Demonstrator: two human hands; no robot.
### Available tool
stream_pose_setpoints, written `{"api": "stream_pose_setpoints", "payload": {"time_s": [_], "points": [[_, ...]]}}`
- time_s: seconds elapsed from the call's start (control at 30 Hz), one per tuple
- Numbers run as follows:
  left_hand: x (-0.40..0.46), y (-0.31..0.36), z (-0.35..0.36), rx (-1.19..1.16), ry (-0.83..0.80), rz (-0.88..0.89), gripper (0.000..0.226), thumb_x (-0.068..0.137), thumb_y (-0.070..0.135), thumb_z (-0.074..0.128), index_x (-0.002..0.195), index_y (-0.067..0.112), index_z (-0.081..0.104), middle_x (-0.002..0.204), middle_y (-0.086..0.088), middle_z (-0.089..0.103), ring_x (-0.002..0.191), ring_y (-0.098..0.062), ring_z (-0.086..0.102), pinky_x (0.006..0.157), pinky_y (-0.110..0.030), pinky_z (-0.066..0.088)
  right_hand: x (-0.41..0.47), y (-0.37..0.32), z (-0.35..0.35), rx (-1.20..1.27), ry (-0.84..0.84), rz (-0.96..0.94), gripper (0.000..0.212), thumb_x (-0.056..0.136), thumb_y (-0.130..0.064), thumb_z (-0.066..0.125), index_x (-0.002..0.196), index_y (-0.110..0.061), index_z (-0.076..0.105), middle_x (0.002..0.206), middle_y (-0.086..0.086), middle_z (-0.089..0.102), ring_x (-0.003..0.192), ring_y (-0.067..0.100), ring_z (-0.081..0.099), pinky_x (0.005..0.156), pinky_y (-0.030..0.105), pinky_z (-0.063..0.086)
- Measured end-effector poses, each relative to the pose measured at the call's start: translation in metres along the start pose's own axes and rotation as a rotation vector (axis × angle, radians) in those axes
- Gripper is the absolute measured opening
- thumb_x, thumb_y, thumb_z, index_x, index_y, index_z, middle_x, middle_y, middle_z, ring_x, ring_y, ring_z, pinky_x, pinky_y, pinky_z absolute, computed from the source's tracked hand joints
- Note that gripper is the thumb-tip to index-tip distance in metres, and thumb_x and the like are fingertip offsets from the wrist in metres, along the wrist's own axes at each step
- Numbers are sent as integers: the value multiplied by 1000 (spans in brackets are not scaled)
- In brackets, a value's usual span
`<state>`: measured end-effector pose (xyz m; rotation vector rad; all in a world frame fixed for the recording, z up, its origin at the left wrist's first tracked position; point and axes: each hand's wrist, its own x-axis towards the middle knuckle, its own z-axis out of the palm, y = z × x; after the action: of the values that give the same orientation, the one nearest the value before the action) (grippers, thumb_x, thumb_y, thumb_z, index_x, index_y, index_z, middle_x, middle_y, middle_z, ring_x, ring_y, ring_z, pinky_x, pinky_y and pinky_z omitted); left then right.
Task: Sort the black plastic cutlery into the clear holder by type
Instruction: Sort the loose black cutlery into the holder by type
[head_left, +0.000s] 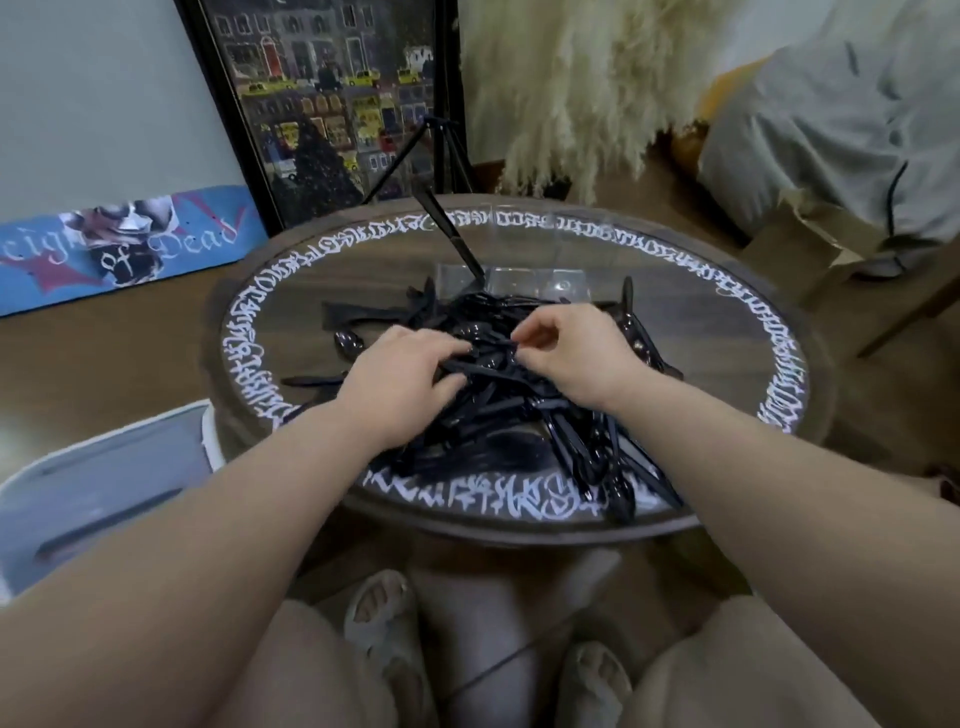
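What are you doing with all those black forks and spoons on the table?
A person is sorting a heap of black plastic cutlery on a round glass-topped table. The left hand rests on the heap, fingers spread, while the right hand pinches one piece at its top. The clear plastic holder behind the heap holds just one black piece so far.

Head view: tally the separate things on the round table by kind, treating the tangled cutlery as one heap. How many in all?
Heap of black plastic cutlery: 1
Clear plastic holder: 1
Black piece standing tilted in the holder: 1
Hands in the heap: 2, left and right
Total: 5
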<state>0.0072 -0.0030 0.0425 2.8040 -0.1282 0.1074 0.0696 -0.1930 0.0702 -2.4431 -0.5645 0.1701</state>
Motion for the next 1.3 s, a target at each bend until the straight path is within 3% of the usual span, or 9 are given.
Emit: {"api": "stream_pose_setpoints", "payload": {"time_s": [0.2, 0.37, 0.53, 0.73, 0.9, 1.0, 1.3], "points": [[-29, 21, 20, 149, -223, 18, 38, 87, 49, 60, 122, 33, 61, 116, 10, 62, 112, -17, 47, 92, -33, 44, -35, 19, 16, -204, -194, -8, 16, 87, -21, 67, 103, -20, 70, 92, -7, 65, 95, 13, 62, 88, 29, 49], [-37, 26, 37, 271, -337, -27, 52, 84, 53, 61, 131, 32, 54, 124, 5, 55, 115, -20, 45, 91, -34, 45, -46, 45, 29, -408, -287, -58, 37, 86, -33, 66, 122, -26, 60, 113, -5, 63, 108, 18, 46, 88, 33, 45], [-35, 26, 47, 291, -269, -54, 56, 85, 49, 61, 136, 27, 49, 124, 1, 55, 114, -20, 48, 91, -33, 44, -47, 54, 42, -473, -282, -99, 51, 85, -41, 65, 133, -26, 53, 120, -3, 56, 112, 23, 41, 85, 33, 41], [-35, 22, 51, 245, -212, -58, 48, 87, 46, 61, 132, 29, 53, 127, 1, 53, 116, -20, 49, 91, -32, 43, -38, 55, 50, -487, -243, -121, 40, 88, -44, 60, 125, -28, 60, 115, -3, 57, 110, 22, 43, 84, 31, 39], [-32, 21, 53, 224, -172, -61, 36, 87, 44, 61, 118, 26, 58, 111, 5, 60, 101, -16, 57, 81, -31, 48, -37, 56, 54, -438, -215, -115, 28, 88, -41, 61, 111, -27, 64, 96, -8, 52, 105, 19, 42, 84, 31, 42], [-30, 21, 53, 214, -169, -63, 28, 87, 42, 62, 108, 24, 59, 105, 4, 62, 96, -17, 58, 80, -32, 48, -36, 57, 55, -442, -217, -122, 24, 89, -40, 61, 108, -27, 63, 97, -8, 53, 106, 19, 41, 86, 32, 43], [-31, 20, 54, 206, -192, -43, 22, 90, 32, 59, 108, 21, 58, 105, 2, 63, 96, -19, 58, 80, -32, 48, -35, 56, 52, -385, -250, -71, 27, 86, -42, 64, 109, -28, 60, 93, -9, 60, 105, 15, 39, 73, 29, 35]]}}
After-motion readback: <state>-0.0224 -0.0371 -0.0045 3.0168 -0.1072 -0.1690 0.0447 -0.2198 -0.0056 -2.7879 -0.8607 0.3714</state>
